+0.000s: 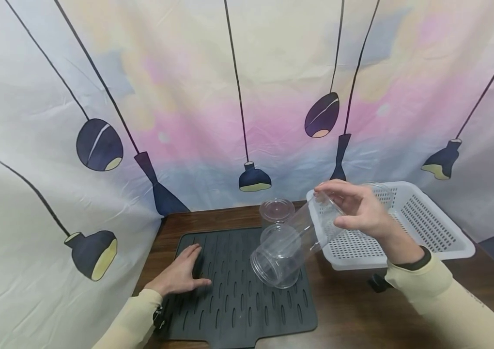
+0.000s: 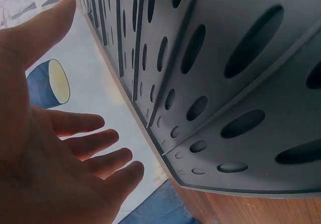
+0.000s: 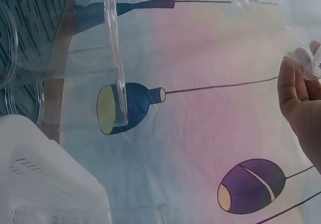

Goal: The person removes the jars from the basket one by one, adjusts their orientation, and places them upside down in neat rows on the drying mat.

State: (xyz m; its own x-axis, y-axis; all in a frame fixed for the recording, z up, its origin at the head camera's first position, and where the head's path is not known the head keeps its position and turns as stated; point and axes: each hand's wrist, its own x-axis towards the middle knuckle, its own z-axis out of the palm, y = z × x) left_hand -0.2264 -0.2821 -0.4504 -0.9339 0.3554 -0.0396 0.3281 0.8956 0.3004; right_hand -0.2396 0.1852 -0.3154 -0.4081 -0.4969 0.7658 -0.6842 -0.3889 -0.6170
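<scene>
My right hand [image 1: 360, 211] grips one end of a clear plastic jar [image 1: 310, 230], fingers over the top and thumb below. The jar is tilted, with its round rim down to the left over a dark grey drying mat [image 1: 234, 310]. Two more clear jars stand upright on the mat's right side, a rear jar [image 1: 276, 209] and a front jar [image 1: 279, 235] partly seen through the held one. My left hand [image 1: 180, 272] is spread above the mat's left side and holds nothing; in the left wrist view its fingers are apart, beside the slotted mat [image 2: 195, 108].
A white perforated basket [image 1: 443, 237] stands at the right, with a clear jar [image 1: 379, 191] partly in it behind my right hand. A small black object [image 1: 378, 282] lies below the basket. A curtain [image 1: 203, 121] printed with lamps hangs behind the brown wooden table [image 1: 343, 310].
</scene>
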